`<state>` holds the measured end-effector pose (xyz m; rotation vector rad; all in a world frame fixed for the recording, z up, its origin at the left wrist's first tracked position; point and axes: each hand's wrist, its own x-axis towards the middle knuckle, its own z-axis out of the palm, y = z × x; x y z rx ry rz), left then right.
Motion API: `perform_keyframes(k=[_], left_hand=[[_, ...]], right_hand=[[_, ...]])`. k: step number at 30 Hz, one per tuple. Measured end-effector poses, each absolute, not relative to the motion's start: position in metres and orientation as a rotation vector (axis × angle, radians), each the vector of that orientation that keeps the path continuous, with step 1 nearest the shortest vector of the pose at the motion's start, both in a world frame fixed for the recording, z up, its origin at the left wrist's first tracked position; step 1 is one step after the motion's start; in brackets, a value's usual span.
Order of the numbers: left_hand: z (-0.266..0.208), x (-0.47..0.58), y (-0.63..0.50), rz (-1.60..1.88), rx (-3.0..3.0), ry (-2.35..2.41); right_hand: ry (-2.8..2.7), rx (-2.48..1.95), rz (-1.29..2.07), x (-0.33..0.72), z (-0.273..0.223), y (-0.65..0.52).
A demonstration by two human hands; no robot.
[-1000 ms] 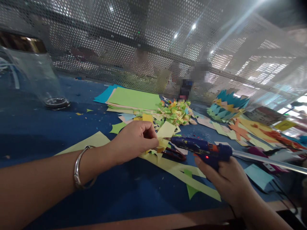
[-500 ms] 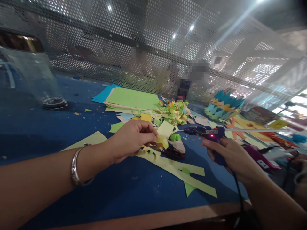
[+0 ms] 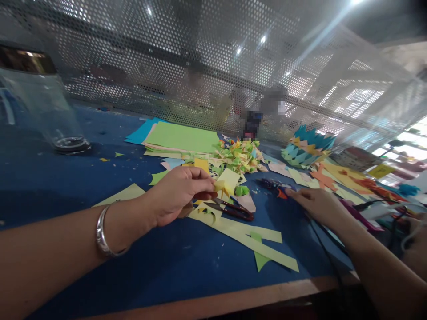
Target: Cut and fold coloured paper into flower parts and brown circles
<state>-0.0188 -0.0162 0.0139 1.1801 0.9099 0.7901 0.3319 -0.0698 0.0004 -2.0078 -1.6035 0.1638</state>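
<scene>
Centrally, left hand (image 3: 180, 192) pinches yellow paper (image 3: 224, 187) — right hand (image 3: 322, 206) touches a glue gun (image 3: 271, 186) (finger grip unclear), blue tabletop (image 3: 167, 262) spreading to the near edge (image 3: 250, 295)

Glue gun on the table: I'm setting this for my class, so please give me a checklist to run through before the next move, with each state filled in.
1. Yellow paper pinched in the left hand: ok.
2. Right hand at the glue gun: ok, though firmness of grip cannot be told.
3. Glue gun's heat: cannot tell.
4. Scissors apart from paper: not ok, they lie among cut scraps and strips.
5. Bottle away from both hands: ok, at the far left.
</scene>
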Motion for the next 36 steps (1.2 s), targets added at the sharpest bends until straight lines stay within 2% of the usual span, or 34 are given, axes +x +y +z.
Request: perform_keyframes(k=[3, 8, 15, 31, 36], left_hand=[[0.015, -0.018, -0.016, 0.781, 1.193, 0.911], [0.014, -0.016, -0.017, 0.776, 1.187, 0.924], [0.018, -0.016, -0.019, 0.780, 1.143, 0.843], [0.015, -0.025, -0.012, 0.555, 1.427, 0.906], [0.022, -0.033, -0.001, 0.712, 1.652, 1.001]], right_hand=[[-1.704, -2.065, -0.153, 0.299, 0.013, -0.083], [-2.111, -1.656, 0.153, 0.215, 0.025, -0.089], [-2.285, -1.348, 0.049, 0.182, 0.020, -0.063], [-2.284, -1.344, 0.354, 0.179, 0.025, -0.054], [-2.277, -1.390, 0.323, 0.185, 0.019, -0.048]])
